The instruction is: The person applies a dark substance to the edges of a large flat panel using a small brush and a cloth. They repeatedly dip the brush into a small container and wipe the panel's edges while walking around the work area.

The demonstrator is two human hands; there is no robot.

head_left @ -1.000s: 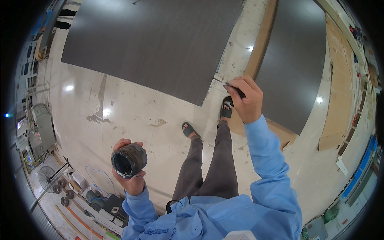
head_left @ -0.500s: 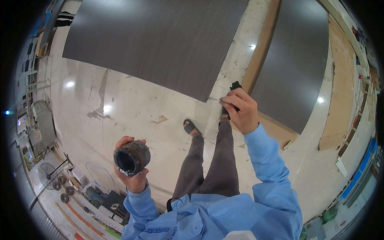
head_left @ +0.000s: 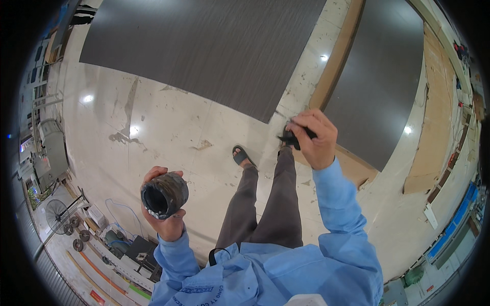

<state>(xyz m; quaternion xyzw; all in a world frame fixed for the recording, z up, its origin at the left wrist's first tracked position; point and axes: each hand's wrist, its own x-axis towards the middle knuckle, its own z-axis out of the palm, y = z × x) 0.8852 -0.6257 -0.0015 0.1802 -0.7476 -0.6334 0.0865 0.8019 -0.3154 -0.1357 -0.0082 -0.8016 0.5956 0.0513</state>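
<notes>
My left hand is wrapped round a dark, grimy round pot. The pot is tilted so its open mouth faces me, with pale crusted smears on the rim; I cannot make out what is inside. My right hand is closed on a small black tool, mostly hidden by the fingers, its kind unclear. That hand hovers just right of the near corner of a large dark grey wood-grain panel, apart from it in the picture.
A second dark grey panel lies at the right, with brown cardboard along its left side. More cardboard lies farther right. My sandalled feet stand on the stained pale floor. A standing fan is at the lower left.
The black tool has turned in my right hand: its black end stuck out above the fingers and now points left below them. My left hand and the pot have shifted slightly left and up.
</notes>
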